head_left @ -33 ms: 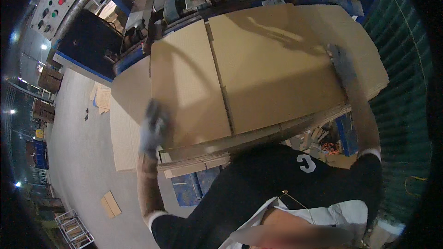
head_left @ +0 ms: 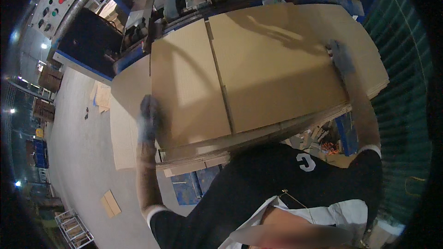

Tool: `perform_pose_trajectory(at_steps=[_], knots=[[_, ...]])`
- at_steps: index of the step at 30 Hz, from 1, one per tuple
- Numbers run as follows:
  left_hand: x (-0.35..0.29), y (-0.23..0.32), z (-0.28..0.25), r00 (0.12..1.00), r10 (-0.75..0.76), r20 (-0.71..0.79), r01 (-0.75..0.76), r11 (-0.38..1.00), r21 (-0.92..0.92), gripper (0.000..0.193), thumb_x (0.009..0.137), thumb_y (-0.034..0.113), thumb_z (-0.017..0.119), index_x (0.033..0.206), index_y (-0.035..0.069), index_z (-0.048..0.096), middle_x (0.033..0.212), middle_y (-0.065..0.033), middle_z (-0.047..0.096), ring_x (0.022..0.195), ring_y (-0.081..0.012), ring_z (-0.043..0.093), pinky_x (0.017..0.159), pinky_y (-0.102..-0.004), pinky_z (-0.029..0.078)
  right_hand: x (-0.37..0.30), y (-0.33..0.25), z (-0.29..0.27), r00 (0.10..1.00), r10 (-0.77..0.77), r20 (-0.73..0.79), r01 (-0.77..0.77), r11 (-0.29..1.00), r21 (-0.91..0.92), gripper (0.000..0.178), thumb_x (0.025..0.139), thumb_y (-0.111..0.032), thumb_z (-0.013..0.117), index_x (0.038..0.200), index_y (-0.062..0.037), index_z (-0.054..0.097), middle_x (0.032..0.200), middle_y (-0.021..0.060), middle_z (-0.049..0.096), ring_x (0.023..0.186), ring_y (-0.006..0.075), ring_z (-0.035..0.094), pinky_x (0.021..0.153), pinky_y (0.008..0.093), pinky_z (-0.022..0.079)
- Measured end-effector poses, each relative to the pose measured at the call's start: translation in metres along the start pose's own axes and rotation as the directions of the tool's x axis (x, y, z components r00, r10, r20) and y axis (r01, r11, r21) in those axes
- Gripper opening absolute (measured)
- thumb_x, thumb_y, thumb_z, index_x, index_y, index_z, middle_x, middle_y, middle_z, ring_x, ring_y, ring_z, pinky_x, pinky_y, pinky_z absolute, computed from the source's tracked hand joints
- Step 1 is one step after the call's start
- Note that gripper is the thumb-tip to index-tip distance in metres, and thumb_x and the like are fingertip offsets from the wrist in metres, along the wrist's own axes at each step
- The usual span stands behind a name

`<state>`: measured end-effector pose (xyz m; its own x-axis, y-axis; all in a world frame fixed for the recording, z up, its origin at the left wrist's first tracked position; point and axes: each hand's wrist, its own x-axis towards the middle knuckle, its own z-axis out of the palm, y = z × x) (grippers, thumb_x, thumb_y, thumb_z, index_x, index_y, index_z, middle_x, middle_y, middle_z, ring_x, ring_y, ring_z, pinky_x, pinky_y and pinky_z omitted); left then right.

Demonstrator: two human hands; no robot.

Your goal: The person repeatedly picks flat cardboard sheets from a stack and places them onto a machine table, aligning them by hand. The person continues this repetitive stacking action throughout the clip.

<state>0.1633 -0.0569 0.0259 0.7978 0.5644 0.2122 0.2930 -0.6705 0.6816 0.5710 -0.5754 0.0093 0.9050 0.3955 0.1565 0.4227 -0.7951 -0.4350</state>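
Observation:
A wide stack of brown flat cardboard sheets point(head_left: 272, 64) lies in front of me, its top sheet split by a dark slot running front to back. My left hand point(head_left: 150, 117), in a grey glove, is at the left edge of the top sheet; motion smears its fingers. At the opposite side, my gloved right hand point(head_left: 342, 57) lies along the right edge of the same sheet, with its fingers stretched out and slightly blurred. Neither hand visibly lifts the cardboard. Paler sheet parts stick out beyond both hands.
Behind the stack stands a machine with rollers point(head_left: 173, 7). A control panel point(head_left: 57, 2) with buttons is at the far left. Green corrugated sheeting point(head_left: 404, 92) rises on the right. A cardboard piece point(head_left: 110, 204) lies on the grey floor, near a metal rack point(head_left: 74, 229).
My left hand has shifted slightly to the left, away from the top sheet's edge. My right hand has moved a little away from me. The cardboard stays practically in place.

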Motion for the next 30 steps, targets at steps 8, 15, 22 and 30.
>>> perform_pose_trajectory(at_steps=[8,15,22,30], knots=[[0.095,-0.050,0.019,0.973,-0.139,-0.182,0.183,0.949,0.256,0.040,0.092,0.039,0.050,0.100,0.005,0.069,0.088,-0.0222,0.067,0.087,-0.0392,0.065,0.076,-0.0450,0.050,0.106,0.055,0.050,0.827,-0.559,-0.061,0.469,0.745,-0.474,0.028,0.083,-0.027,0.062,0.102,-0.0062,0.061,0.080,0.0169,0.063,0.073,0.0326,0.063,0.065,0.0382,0.050],[0.093,-0.032,0.031,0.972,-0.106,-0.209,0.205,0.814,0.543,0.036,0.092,0.035,0.048,0.105,0.010,0.069,0.096,-0.0216,0.066,0.087,-0.0412,0.063,0.080,-0.0488,0.050,0.092,0.031,0.060,0.896,-0.440,0.062,0.386,0.702,-0.598,0.021,0.082,-0.017,0.056,0.097,-0.0071,0.067,0.088,0.0137,0.067,0.080,0.0331,0.064,0.072,0.0453,0.050],[0.109,-0.015,0.033,0.978,-0.147,-0.150,0.210,0.703,0.680,0.032,0.091,0.032,0.046,0.095,0.007,0.067,0.100,-0.0242,0.062,0.091,-0.0430,0.061,0.079,-0.0509,0.050,0.115,-0.010,0.057,0.965,-0.255,0.060,0.235,0.744,-0.625,0.030,0.084,-0.025,0.055,0.101,-0.0040,0.068,0.101,0.0204,0.066,0.092,0.0395,0.063,0.082,0.0455,0.049],[-0.023,0.069,0.033,0.900,0.359,0.248,-0.435,0.769,0.468,0.084,0.077,0.052,0.069,0.137,0.000,0.042,0.142,-0.0256,0.040,0.137,-0.0388,0.031,0.113,-0.0510,0.024,-0.069,-0.029,-0.033,0.923,-0.328,0.200,0.266,0.921,0.284,0.075,0.081,-0.040,0.067,0.144,-0.0130,0.038,0.148,0.0181,0.034,0.138,0.0370,0.030,0.113,0.0444,0.028]])
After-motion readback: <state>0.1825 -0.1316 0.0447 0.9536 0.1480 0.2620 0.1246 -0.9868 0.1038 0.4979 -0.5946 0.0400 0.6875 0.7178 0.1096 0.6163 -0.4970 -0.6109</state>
